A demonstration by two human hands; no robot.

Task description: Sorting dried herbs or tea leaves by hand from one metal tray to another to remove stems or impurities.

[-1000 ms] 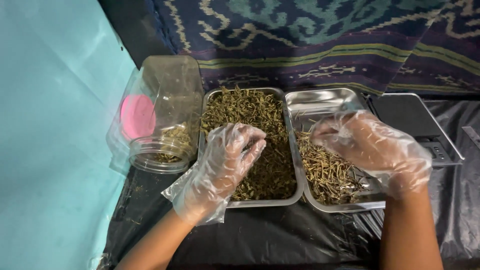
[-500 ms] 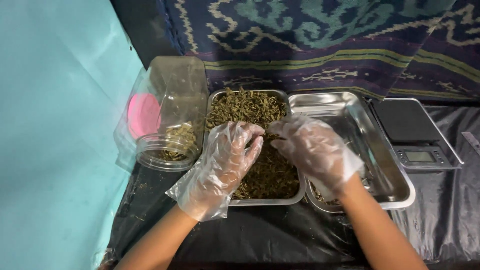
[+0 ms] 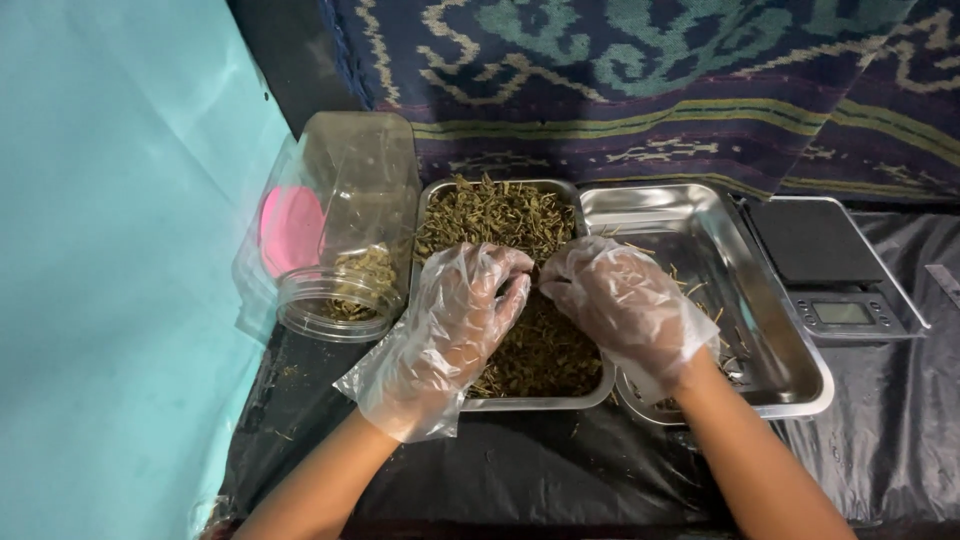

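Here, both gloved hands are meeting over the left steel tray (image 3: pixel 590 385) of dried herbs (image 3: pixel 500 225). The left hand (image 3: pixel 450 320) and right hand (image 3: pixel 625 305) are curling their fingers, pinching at something too small to tell. A second tray (image 3: pixel 790 370) is sitting just beside.

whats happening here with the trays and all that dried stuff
A person in clear plastic gloves has both hands over the left metal tray, which is heaped with dried green herb. The left hand and right hand meet fingertip to fingertip above the pile. The right tray holds a few loose stems. An open plastic jar lies beside them, a small scale to the right.
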